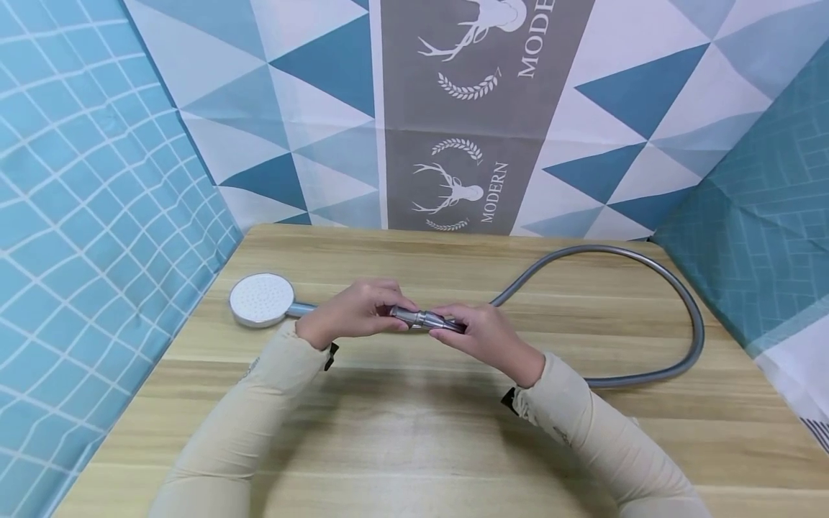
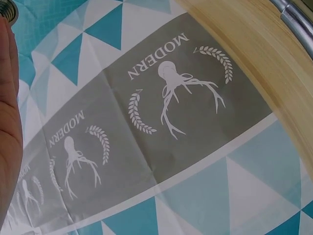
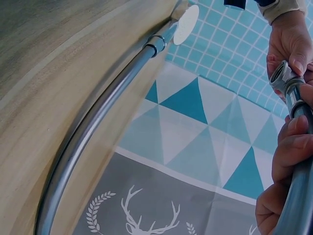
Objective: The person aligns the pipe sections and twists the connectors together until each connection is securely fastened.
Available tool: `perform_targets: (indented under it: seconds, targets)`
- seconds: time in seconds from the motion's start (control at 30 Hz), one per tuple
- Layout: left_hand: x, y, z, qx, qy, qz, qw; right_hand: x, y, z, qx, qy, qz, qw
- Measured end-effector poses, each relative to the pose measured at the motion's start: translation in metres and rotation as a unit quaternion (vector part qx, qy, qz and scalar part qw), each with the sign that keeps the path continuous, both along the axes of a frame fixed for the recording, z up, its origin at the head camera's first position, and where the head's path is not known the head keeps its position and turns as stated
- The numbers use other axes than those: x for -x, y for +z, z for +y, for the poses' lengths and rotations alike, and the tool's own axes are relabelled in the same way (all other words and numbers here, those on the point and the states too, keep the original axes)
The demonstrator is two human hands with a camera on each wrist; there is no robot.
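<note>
My left hand [image 1: 356, 311] pinches a short chrome connector [image 1: 403, 315] between thumb and fingers; its round open mouth shows in the right wrist view. My right hand [image 1: 481, 335] grips the end of the shower hose [image 3: 297, 200], which meets the connector, held above the wooden table. How tightly the two parts are joined cannot be seen. A shower head [image 1: 262, 299] with a white face lies at the left, its handle partly behind my left hand. In the right wrist view, the hose's other end meets this handle. A threaded metal rim [image 2: 9, 12] peeks past my left hand in its wrist view.
The grey hose [image 1: 696, 316] loops across the right side of the wooden table [image 1: 414, 446]. Blue tile-patterned sheeting [image 1: 78, 216] stands along the left edge. Behind the table rises a triangle-patterned backdrop [image 1: 324, 93], with teal sheeting [image 1: 771, 208] to the right.
</note>
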State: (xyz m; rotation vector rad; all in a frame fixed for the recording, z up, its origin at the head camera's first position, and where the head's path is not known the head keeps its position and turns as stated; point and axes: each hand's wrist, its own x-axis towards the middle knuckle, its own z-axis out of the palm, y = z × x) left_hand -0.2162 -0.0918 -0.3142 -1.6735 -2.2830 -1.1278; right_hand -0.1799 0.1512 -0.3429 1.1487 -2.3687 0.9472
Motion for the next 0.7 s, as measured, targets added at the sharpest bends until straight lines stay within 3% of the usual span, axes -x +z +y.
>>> perform_targets:
  seconds: [0.33, 0.7]
  targets:
    - [-0.002, 0.0034, 0.0012, 0.009, 0.014, -0.009, 0.9998, -0.0012, 0.0031, -0.0004, 0.002, -0.015, -0.047, 0.9988]
    - [-0.0026, 0.0048, 0.0024, 0.011, 0.016, -0.011, 0.9998, -0.0025, 0.0011, 0.0012, 0.015, -0.006, -0.015, 0.9998]
